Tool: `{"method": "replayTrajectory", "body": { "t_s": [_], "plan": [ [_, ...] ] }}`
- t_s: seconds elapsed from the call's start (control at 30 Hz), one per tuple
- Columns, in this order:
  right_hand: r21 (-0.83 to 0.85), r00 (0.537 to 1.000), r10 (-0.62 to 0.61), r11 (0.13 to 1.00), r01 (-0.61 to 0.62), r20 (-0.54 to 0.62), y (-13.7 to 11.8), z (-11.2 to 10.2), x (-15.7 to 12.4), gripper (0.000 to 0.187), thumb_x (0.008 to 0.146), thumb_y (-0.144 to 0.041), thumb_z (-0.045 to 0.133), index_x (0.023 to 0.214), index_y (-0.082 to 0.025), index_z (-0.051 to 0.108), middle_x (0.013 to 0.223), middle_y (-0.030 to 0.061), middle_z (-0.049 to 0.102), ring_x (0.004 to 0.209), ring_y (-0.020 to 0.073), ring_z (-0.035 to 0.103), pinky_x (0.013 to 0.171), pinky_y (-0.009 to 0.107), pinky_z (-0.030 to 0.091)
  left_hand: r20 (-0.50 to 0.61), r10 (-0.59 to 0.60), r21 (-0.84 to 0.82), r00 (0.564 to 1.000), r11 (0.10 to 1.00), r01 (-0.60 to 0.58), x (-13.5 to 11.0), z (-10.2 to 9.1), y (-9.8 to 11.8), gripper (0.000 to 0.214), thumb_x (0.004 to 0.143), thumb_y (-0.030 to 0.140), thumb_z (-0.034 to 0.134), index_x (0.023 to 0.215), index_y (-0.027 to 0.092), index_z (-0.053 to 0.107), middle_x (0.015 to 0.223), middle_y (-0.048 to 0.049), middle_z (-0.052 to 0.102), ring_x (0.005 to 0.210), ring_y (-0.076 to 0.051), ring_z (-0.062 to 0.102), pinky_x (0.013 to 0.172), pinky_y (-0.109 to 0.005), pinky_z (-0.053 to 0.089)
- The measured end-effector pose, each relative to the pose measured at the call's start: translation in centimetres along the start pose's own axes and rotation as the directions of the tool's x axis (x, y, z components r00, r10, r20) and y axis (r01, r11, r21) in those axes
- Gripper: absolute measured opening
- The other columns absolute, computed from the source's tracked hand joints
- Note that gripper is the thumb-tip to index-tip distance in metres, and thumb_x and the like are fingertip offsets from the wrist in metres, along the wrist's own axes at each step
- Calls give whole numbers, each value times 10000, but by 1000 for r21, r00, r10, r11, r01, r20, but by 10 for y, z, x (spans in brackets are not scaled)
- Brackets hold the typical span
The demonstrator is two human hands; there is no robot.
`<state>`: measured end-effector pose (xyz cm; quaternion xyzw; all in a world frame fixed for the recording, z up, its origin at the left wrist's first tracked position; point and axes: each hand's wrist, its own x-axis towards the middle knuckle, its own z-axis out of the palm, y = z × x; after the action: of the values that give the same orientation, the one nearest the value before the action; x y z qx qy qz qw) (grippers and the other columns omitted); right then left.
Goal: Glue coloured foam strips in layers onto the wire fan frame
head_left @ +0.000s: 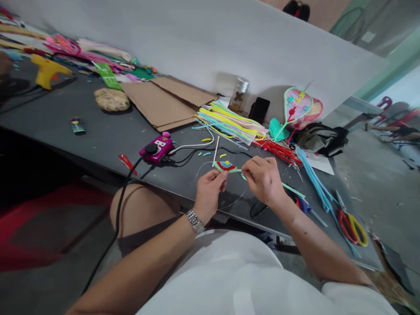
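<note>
Craft piece (225,166) held between left hand (210,192) and right hand (264,179), above the bench (108,135).
Fingers (252,164) of both hands are pressed together, pinching its edges; a thin wire loop (197,175) is seen just below.

The left hand (210,194) and right hand (264,179) pinch a red, yellow and green craft piece (225,166) above a dark table (98,135), a thin wire loop (197,175) curving just below. A metal watch (195,221) circles the left wrist. Colored plastic strips (229,122) lie at twelve o'clock, a pink power strip (156,148) at nine, a yellow glue gun (49,70) at ten, and scissors (351,227) at four.
</note>
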<state>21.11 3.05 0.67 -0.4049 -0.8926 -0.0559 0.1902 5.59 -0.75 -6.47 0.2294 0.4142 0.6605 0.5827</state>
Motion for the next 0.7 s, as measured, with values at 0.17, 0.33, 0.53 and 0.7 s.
{"method": "replayTrajectory", "body": {
  "t_s": [0.17,0.33,0.53,0.7],
  "plan": [
    [203,999,-8,979,1,36,9,-2,8,140,911,-103,599,898,-184,712,890,42,715,879,186,641,835,346,325,16,9,36,1000,999,-9,-2,-1,2,398,653,401,873,588,175,553,561,50,496,528,-72,403,501,-211,320],
    [557,980,-40,827,-78,197,21,-7,18,120,874,-148,606,864,-162,725,853,43,704,797,160,629,778,293,423,61,-9,68,998,998,5,-6,-3,7,375,672,393,857,592,172,564,566,48,492,533,-71,395,511,-208,318],
    [741,863,-94,563,-366,497,28,-23,29,136,822,-258,670,851,-135,720,745,-1,674,677,119,544,663,257,411,150,-37,118,988,993,19,-15,-4,18,346,715,385,827,607,170,578,581,42,494,546,-75,394,532,-216,329],
    [789,797,-208,416,-452,567,33,-29,33,213,778,-324,767,847,-128,723,706,-23,646,660,105,511,652,248,392,206,-83,151,975,987,52,-24,-5,29,317,721,378,830,648,169,603,595,34,512,551,-81,398,525,-220,314]
  ]
}}
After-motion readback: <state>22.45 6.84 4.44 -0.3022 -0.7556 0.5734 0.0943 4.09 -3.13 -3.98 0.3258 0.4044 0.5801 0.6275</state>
